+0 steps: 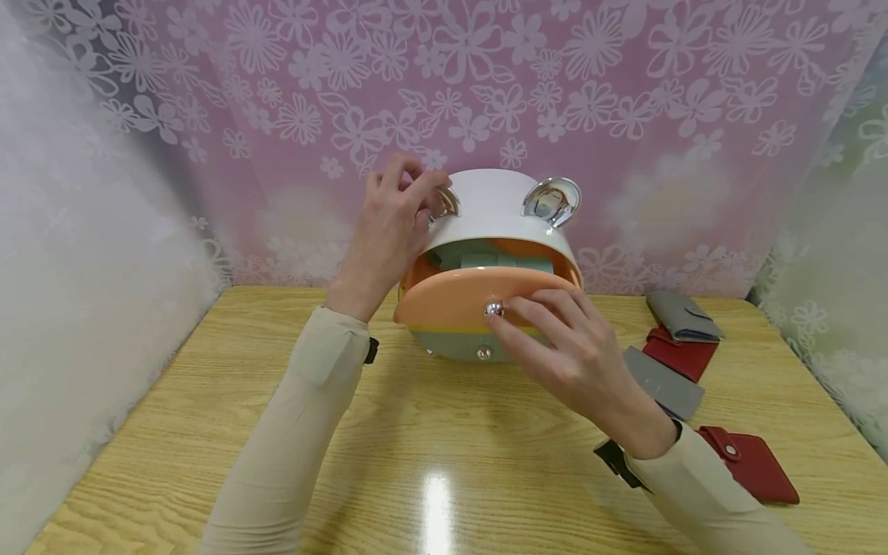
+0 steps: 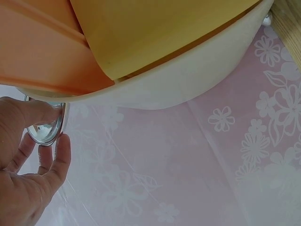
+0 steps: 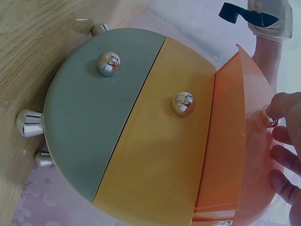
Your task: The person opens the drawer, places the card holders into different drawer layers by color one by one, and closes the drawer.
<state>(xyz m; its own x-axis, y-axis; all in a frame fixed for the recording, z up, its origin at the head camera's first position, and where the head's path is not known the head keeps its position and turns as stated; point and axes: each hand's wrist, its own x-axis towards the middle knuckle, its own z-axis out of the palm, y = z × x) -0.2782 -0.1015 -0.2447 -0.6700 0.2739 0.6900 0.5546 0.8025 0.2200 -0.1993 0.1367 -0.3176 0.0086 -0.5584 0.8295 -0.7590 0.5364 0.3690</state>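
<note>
One rounded storage box [image 1: 492,191] stands on the desk [image 1: 416,432], near the middle and towards 12 o'clock. It has two silver ears: the left ear [image 1: 452,202] at 11 o'clock on its shell, the right ear [image 1: 553,202] at 1 o'clock. Three drawers fill its front: one orange drawer [image 1: 437,304], one yellow drawer [image 3: 150,136], one green drawer [image 3: 80,127], each with one silver knob. Only the orange one is out, partway. Three silver feet [image 3: 31,123] show from the right wrist.

Two hands work here. The left grip [image 1: 395,208] is closed around the left ear, thumb against fingers. The right grip [image 1: 572,351] pinches one thing, the orange drawer's knob [image 1: 494,308], between thumb and forefinger, with the other fingers spread.

Four wallets [image 1: 662,381], two grey and two red, lie between 3 and 4 o'clock from the box; three sit close together, and one red is nearer the right sleeve [image 1: 714,486].
</note>
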